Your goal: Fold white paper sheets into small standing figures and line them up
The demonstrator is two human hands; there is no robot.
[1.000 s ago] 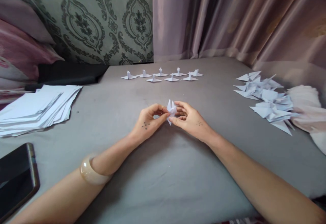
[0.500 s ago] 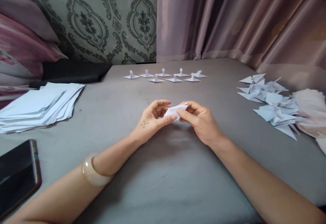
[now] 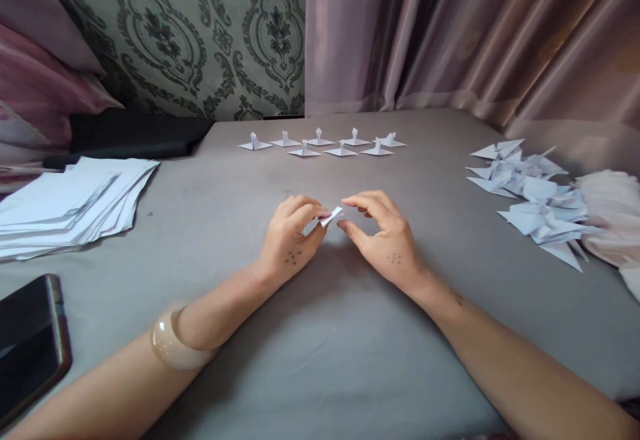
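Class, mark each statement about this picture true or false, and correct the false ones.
1. The left hand grips a small folded paper. True.
2. The bangle is worn on the right arm. False: the bangle is on the left arm.
3. The phone lies nearer the person than the stacked white sheets. True.
4. The curtain hangs left of the patterned wall. False: it hangs to the right.

The place looks like a room in a home: behind the gray cloth-covered surface [image 3: 330, 360] stand a damask-patterned wall [image 3: 165, 33] and satiny mauve curtains [image 3: 360, 40], with pink floral fabric [image 3: 40, 87] at its far left and crumpled pale cloth [image 3: 613, 213] along its right.
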